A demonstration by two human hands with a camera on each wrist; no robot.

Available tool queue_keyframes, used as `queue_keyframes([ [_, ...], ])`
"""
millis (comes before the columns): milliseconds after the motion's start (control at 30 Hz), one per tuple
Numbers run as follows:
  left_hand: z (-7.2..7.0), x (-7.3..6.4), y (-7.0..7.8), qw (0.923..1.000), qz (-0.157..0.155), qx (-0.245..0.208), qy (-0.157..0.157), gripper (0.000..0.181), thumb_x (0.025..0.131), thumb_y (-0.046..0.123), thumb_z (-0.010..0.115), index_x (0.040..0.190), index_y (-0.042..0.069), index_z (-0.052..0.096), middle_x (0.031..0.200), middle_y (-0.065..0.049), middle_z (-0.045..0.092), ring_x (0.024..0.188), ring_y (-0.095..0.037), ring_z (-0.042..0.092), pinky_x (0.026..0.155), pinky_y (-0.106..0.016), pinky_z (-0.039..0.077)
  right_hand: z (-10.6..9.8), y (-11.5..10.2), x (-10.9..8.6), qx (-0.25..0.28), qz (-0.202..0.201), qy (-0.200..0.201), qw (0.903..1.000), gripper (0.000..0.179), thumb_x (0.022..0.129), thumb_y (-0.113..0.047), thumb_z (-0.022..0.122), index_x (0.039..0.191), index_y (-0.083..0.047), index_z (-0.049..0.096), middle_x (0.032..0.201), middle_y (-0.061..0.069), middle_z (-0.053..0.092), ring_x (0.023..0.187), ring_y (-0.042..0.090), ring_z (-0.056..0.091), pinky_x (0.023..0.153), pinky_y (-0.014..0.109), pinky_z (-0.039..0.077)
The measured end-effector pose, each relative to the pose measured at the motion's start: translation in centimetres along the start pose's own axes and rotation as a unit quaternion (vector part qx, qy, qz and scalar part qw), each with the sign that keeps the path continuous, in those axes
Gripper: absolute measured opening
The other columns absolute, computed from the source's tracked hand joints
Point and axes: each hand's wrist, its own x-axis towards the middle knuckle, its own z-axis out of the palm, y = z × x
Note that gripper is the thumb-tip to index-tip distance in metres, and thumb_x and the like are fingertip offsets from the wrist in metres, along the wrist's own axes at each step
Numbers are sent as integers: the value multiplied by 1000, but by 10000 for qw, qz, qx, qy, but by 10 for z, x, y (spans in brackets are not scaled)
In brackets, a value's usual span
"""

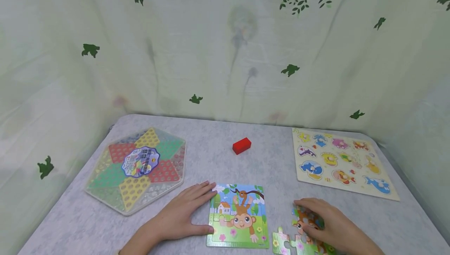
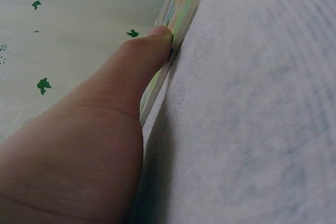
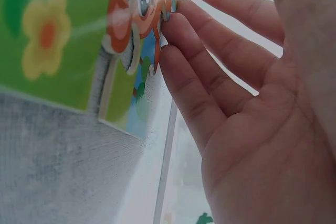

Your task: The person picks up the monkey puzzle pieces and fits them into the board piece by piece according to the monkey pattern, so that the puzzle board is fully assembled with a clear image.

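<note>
A square jigsaw puzzle (image 1: 239,216) with a hanging monkey lies assembled in its frame at the front middle of the table. My left hand (image 1: 184,210) rests along its left side, thumb and fingers spread and nearly straight. In the left wrist view the thumb (image 2: 157,38) presses against the board's edge. To the right lies a second group of jigsaw pieces (image 1: 281,243), partly joined, also with a monkey's face. My right hand (image 1: 332,222) covers part of it. The right wrist view shows lightly bent fingers (image 3: 189,85) with their tips at the pieces' edge; the thumb tip is hidden there.
A hexagonal Chinese checkers board (image 1: 168,149) in clear wrapping lies at the left. One red block (image 1: 241,145) sits near the back middle. At the back right is a cream peg puzzle board (image 1: 328,182) with sea animals. A curtain (image 1: 211,52) hangs behind the table.
</note>
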Motion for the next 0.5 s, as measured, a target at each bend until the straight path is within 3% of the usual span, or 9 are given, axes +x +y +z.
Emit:
queue_keyframes([
  [200, 0, 0, 0, 10000, 38, 14, 51, 89, 87, 74, 65, 155, 20, 48, 166, 4, 37, 155, -23, 32, 122, -53, 32, 0, -1, -1, -156, -224, 89, 9996, 48, 91, -45, 78, 134, -28, 67, 137, -4, 63, 120, 25, 62, 90, 33, 59],
  [367, 2, 0, -2, 10000, 54, 21, 52, 90, 87, 75, 64, 156, 20, 47, 167, 5, 36, 155, -23, 31, 123, -53, 32, 0, -4, 0, -58, -312, 95, 9995, 41, 91, -43, 78, 128, -27, 70, 133, -6, 63, 109, 11, 61, 82, 24, 58],
  [500, 2, 0, -2, 9999, 75, 65, 70, 90, 87, 75, 64, 156, 21, 47, 167, 5, 36, 155, -22, 31, 123, -52, 32, -2, -7, 2, -66, -619, 224, 9978, 37, 92, -39, 78, 126, -25, 71, 132, -5, 62, 103, 5, 59, 76, 21, 56],
])
